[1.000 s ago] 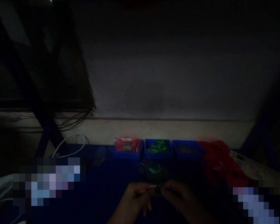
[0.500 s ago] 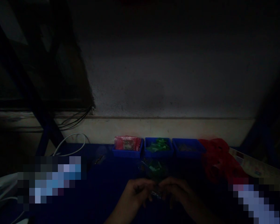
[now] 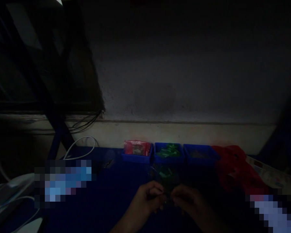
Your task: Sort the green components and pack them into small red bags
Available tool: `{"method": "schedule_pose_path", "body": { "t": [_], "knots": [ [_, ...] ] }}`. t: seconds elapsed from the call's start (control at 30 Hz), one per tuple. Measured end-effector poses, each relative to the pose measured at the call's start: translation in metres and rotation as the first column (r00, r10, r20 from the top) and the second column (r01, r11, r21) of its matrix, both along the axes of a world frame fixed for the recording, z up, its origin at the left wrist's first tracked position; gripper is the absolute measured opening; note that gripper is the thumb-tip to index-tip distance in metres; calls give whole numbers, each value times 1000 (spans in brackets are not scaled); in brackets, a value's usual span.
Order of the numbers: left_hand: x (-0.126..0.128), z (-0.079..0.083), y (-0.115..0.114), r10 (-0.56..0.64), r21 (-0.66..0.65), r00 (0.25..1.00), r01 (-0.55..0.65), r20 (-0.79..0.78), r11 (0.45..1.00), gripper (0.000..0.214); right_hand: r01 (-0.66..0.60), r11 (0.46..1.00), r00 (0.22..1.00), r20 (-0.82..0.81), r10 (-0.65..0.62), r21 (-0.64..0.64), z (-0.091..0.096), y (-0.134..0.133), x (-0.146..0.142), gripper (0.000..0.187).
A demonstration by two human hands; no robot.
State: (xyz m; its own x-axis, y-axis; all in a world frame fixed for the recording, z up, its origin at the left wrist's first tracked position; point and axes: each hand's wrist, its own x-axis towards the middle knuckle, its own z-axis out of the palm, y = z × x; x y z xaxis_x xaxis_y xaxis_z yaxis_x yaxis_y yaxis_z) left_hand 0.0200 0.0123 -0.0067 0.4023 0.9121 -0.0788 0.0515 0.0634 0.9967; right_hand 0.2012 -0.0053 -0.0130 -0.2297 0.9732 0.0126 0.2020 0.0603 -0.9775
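Observation:
Low in the dim head view, my left hand [image 3: 151, 197] and my right hand [image 3: 186, 198] face each other over the dark blue table [image 3: 106, 191]. The fingers of both are bent and pinched together. Something small and faintly shiny shows between the fingertips, too dark to name. Just beyond my fingers lies a clear plastic bag [image 3: 168, 176] with green pieces in or under it. Behind it, a blue bin [image 3: 169, 159] holds several green pieces.
Left of that bin, another blue bin [image 3: 137, 158] carries red packets [image 3: 135, 148]; a third blue bin [image 3: 201, 155] is on the right. Red plastic bags [image 3: 237, 168] lie farther right. A white cable [image 3: 83, 137] loops at the left, near a blue frame post [image 3: 55, 119].
The whole view has shifted, so the bins and hands appear slightly farther right. My fingertips have moved a little, and the shiny thing between them shows less.

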Motion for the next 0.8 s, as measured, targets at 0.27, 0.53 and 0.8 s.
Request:
{"method": "schedule_pose_path", "body": {
  "t": [0.27,0.53,0.8],
  "knots": [
    [2,-1,-1,2,41,997,-5,72,999,23,59,973,964,240,-114,224,4,-2,1,6],
    [-3,8,-11,-68,153,998,66,7,986,23,10,999,1000,20,-9,-34,6,-11,0,32],
    [-1,11,-9,-49,267,999,50,-7,962,16,22,999,1000,-20,-22,-25,0,-7,1,28]
  ]
}}
